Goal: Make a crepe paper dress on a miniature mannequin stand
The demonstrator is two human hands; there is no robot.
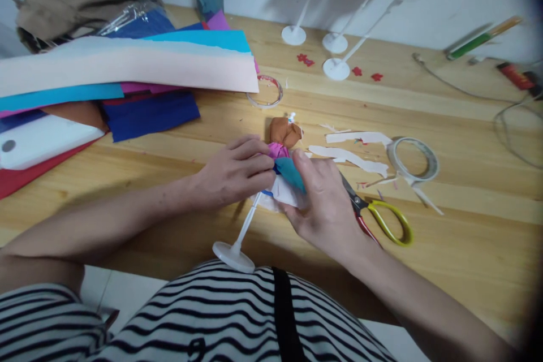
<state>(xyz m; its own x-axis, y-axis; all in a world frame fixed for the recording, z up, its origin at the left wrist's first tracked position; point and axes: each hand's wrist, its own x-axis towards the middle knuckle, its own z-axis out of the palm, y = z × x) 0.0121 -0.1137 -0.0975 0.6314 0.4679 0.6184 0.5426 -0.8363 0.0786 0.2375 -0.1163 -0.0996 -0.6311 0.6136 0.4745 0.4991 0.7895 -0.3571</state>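
A crepe-paper figure [290, 172] lies tilted on the table. It has a brown bunched top, a pink neck and teal, white and blue pieces below. Its white stand [237, 251] slants toward my body, the round base close to my shirt. My left hand [240, 172] curls its fingers round the figure's left side at the pink and blue part. From the right, my right hand [324, 201] grips the teal and white pieces between thumb and fingers. The fingertips are partly hidden. Scissors [365, 203] with yellow and red handles lie beside my right hand, their blades partly covered.
White paper strips [350, 158] and a tape roll [413, 159] lie to the right. A clear tape ring [266, 93] sits farther back. Coloured paper sheets [127, 65] are piled at left. Several white stands [336, 68], small red flowers [357, 71] and a cable [460, 87] are along the back.
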